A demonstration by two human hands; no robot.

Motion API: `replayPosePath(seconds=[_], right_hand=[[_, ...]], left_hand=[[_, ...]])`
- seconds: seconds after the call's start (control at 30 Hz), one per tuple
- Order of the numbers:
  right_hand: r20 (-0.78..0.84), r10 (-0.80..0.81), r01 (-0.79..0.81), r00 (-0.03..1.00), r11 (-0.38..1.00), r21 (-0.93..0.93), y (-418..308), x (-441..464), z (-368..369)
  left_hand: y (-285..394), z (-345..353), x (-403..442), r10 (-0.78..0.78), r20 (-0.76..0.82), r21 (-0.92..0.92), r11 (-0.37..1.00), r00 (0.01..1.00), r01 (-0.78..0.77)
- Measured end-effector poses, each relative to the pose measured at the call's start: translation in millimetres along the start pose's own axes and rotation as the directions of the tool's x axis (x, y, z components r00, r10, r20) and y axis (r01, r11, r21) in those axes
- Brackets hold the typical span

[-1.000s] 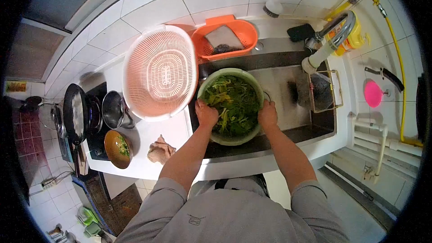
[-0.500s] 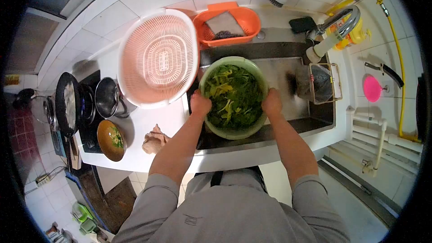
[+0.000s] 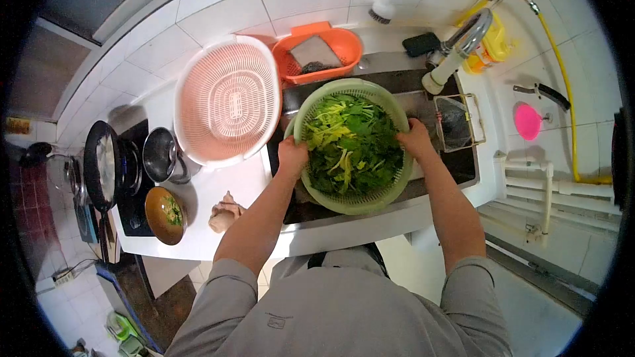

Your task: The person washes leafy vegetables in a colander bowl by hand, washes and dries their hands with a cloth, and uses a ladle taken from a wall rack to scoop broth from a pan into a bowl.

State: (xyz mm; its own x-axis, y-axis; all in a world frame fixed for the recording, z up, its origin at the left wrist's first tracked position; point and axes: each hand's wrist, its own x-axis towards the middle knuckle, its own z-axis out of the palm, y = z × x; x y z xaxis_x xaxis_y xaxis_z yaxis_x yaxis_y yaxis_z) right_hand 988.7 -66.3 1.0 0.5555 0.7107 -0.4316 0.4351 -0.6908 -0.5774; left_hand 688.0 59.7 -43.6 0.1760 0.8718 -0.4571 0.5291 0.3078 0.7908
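Between my hands is a green colander (image 3: 370,205) full of leafy greens (image 3: 350,145), some leaves yellowish. My left hand (image 3: 292,157) is closed on the colander's left rim. On the opposite rim my right hand (image 3: 415,140) grips with the thumb over the edge. The colander is over the dark sink (image 3: 433,185); what lies beneath it is mostly hidden. Close to my left forearm, a piece of raw meat (image 3: 225,213) rests on the white counter (image 3: 205,241).
A pink-and-white basket (image 3: 228,102) and an orange basket (image 3: 350,46) stand behind left. The faucet (image 3: 463,36) rises at the sink's right rear, above a wire rack (image 3: 456,122). Left are a brown bowl (image 3: 159,218), a dark pot (image 3: 159,155) and a frying pan (image 3: 100,165).
The colander has come up, nearer to me, and its slatted wall now shows. The greens look lifted out of water. Both hands stay on the rim; the camera view has shifted slightly.
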Motion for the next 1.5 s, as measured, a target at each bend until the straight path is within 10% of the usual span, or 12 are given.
replayPosePath(seconds=[0.23,0.43,0.53,0.73,0.87,0.93,1.0,1.17,1.5], right_hand=[[0.319,0.205,-0.225,0.925,0.974,0.025,-0.9,-32.2,-57.0],[0.112,0.125,-0.147,0.986,0.964,0.22,40.4,-23.4,-52.3],[0.15,0.069,-0.099,0.986,0.974,0.204,52.4,-20.1,-58.7],[0.08,0.154,-0.174,0.985,0.856,0.486,92.7,-26.3,-69.5],[0.163,0.277,-0.322,0.947,0.822,0.47,61.6,-54.5,-96.1],[0.113,0.296,-0.305,0.948,0.754,0.582,75.3,-55.4,-93.8],[0.077,0.285,-0.277,0.955,0.775,0.567,47.8,-71.7,-102.0],[0.035,-0.018,-0.001,0.999,0.884,0.468,163.6,-20.0,-84.2],[0.091,0.225,-0.233,0.97,0.752,0.617,97.9,-62.4,-106.9]], left_hand=[[76.5,-3.1,-28.3,0.113,0.118,0.032,0.993,0.987,-0.118],[73.1,4.2,-16.3,0.152,0.191,-0.013,0.988,0.97,-0.152],[42.5,7.3,6.1,0.017,0.234,-0.54,0.834,0.972,0.115],[-87.8,5.8,55.4,-0.28,-0.039,0.048,0.958,0.959,0.281],[-176.8,26.8,82.5,-0.35,0.209,-0.418,0.812,0.913,0.407],[-111.4,14.2,52.8,-0.125,0.294,0.501,0.864,0.948,-0.041],[-79.8,5.2,37.9,-0.108,0.365,0.766,0.599,0.925,-0.232],[-121.2,8.7,47.6,-0.146,-0.007,0.358,0.924,0.989,0.139],[42.6,4.6,-20.9,0.267,0.114,0.394,0.872,0.957,-0.29]])
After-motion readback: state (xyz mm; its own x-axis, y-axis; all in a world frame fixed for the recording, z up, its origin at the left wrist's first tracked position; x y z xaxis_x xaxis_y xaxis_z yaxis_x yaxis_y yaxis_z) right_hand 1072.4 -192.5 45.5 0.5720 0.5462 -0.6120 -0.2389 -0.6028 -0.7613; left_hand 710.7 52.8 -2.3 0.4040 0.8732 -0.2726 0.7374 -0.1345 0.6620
